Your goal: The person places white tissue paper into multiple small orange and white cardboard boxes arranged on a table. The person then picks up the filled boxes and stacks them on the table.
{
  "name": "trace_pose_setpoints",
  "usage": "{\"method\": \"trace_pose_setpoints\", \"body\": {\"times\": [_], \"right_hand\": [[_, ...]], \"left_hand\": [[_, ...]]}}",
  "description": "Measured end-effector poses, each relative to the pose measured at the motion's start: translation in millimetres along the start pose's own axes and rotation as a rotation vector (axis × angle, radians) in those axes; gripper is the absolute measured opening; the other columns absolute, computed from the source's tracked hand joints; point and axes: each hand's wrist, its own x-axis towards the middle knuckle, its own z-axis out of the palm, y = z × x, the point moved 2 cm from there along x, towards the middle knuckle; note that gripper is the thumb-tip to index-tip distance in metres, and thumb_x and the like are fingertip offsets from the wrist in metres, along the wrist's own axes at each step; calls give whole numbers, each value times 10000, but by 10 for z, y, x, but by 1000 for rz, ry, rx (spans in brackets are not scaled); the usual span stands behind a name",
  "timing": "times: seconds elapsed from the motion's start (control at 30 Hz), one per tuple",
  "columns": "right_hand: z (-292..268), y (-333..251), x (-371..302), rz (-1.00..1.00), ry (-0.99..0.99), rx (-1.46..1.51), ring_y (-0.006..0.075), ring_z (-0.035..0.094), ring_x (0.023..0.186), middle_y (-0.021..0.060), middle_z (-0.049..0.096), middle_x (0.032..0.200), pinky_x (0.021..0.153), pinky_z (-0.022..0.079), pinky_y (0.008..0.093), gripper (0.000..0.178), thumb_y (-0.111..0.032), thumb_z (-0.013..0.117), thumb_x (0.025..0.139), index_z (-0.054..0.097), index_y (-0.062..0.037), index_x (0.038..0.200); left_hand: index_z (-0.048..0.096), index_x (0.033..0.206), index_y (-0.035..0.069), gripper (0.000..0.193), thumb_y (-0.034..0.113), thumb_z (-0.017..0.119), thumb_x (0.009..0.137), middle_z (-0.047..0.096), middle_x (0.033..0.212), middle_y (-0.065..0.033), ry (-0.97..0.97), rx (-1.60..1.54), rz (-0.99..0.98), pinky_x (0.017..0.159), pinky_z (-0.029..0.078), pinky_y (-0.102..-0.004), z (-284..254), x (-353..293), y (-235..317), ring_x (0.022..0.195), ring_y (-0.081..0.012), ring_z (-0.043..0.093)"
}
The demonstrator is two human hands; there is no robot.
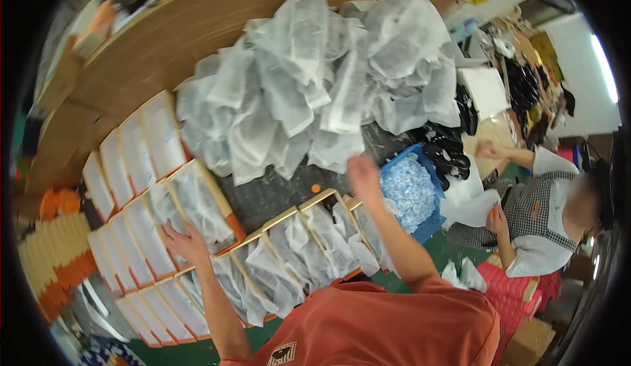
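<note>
Sheer white wrap lies in the open box just beyond the spread-fingered left hand, probably light, limp, best pinched by an edge; the right hand blurs near the white pile, its grip impossible to tell, left of a blue basket

The bags are white, the boxes orange-edged, the basket blue, the apron checked.
</note>
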Motion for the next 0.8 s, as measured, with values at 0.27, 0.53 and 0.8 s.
{"method": "trace_pose_setpoints", "body": {"times": [0.27, 0.53, 0.8], "right_hand": [[-930, -985, 2762, 288, 292, 674, 249, 632, 1038, 169, 627, 1223, 832, 524, 383, 560, -284, 706, 901, 517, 17, 1334], [-407, -285, 1621, 127, 377, 981, 239, 658, 1018, 125, 662, 1143, 799, 551, 399, 399, -101, 501, 946, 524, -26, 1337], [-305, -373, -777, 532, -434, 1185, 275, 651, 1099, 124, 650, 1216, 873, 568, 420, 348, -138, 542, 968, 541, -23, 1297]], "left_hand": [[559, 1280, 52, 469, 145, 690, 839, 553, 1247, -222, -444, -154, 302, 924, 472, -507, 951, 1193, 2863, 1151, -410, 554], [490, 1362, -26, 575, 139, 652, 835, 645, 1156, -248, -548, -182, 156, 874, 528, -434, 959, 698, 2267, 1002, -382, 665], [488, 1383, -35, 588, 321, 598, 929, 635, 1254, -168, -727, -1390, -1016, 953, 511, -403, -1231, -1093, 1929, 1109, -281, 638]]}}
